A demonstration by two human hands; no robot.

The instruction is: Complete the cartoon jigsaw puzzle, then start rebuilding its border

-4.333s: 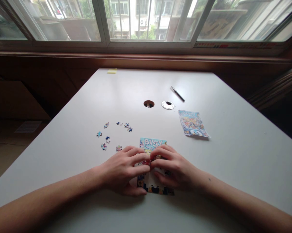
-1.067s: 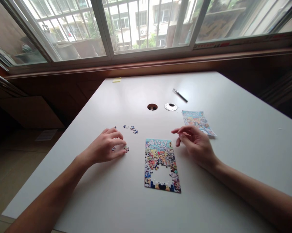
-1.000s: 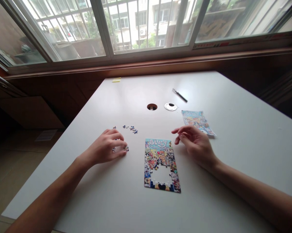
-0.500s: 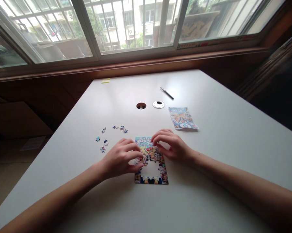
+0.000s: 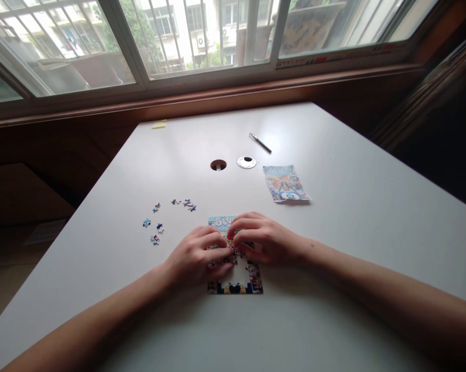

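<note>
Though half covered by both hands, plainly flat on the white table, close to the near edge: a small colourful jigsaw, mostly assembled, with a white gap low in its middle. Left hand laid on the jigsaw's left side, fingers bent and pointing right, tips pressed down by the upper rim of the gap. Right hand laid across the upper part from the other side, fingers curled leftward, tips meeting those of the left hand just above the gap. Neither flat nor fisted, but half closed and pressing on the picture. Impossible to tell about any loose piece pinched between the fingertips, with that spot hidden by knuckles. Clear of the hands, only the pale blue title strip at the top and the dark bottom row.

Left of the jigsaw and apart from it, scattered loose pieces in a small cluster, with a second little row farther back. Behind and to the right, a printed leaflet with a similar cartoon picture, lying flat, well apart from the hands. Farther back, a round cable hole, its white cap just beside it on the right, then a dark pen lying slantwise. At the far left corner — a yellow sticky note. Beyond the table, a wooden sill and a barred window.
</note>
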